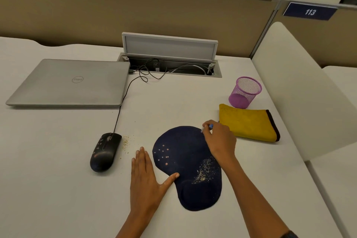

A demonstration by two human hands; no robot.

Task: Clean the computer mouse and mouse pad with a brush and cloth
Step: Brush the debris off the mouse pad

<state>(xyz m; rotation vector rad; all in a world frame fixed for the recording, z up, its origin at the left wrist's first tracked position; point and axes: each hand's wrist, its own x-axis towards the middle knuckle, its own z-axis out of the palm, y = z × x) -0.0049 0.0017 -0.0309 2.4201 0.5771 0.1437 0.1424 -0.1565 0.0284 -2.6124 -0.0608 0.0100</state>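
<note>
Head view, looking down at a pale surface (58,160). We see our right hand (220,141) at the far right edge of the dark blue mouse pad (187,168), fingers pinched around a small brush (209,126) of which only a blue-and-white tip shows. Our left hand (146,177) lies flat and released on the surface, thumb touching the pad's left edge, seemingly steadying it. The pad's long axis runs from far to near, wrist rest nearest us. Crumbs (204,170) lie on the pad nearer to us than the brush, under the right forearm; pink specks (163,152) sit to its left. We judge the brushing must travel toward us. The black mouse (105,152) waits to the left, nearer our left hand; the yellow cloth (249,123) lies just right of our right hand.
</note>
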